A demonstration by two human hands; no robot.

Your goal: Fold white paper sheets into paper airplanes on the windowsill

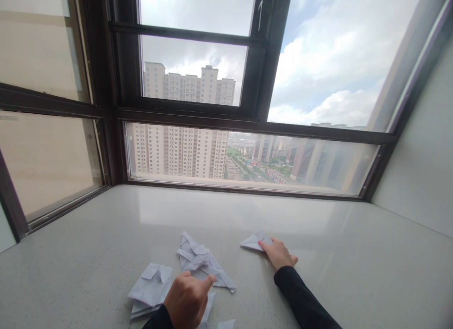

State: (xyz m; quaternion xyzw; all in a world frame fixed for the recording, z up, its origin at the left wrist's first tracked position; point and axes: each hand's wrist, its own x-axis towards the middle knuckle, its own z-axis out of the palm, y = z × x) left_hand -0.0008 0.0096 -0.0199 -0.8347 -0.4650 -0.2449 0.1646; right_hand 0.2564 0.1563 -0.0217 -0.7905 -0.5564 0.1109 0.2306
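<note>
My right hand (278,254) rests on the sill with its fingers closed on a pointed piece of folded white paper (252,241), its fingertips at the paper's right end. My left hand (187,296) is curled closed, thumb side to the right, at the near edge of a cluster of folded paper pieces (194,254). Whether anything is inside its fingers is hidden. Left of that hand lies a small stack of folded papers (151,285). Another folded paper (209,306) shows partly behind the left hand, and one more paper piece (226,324) is cut off by the bottom edge.
The papers lie on a pale speckled window sill (318,234). Dark window frames (187,113) rise behind and at the left, with tall buildings (184,149) outside. A white wall (421,178) bounds the sill on the right.
</note>
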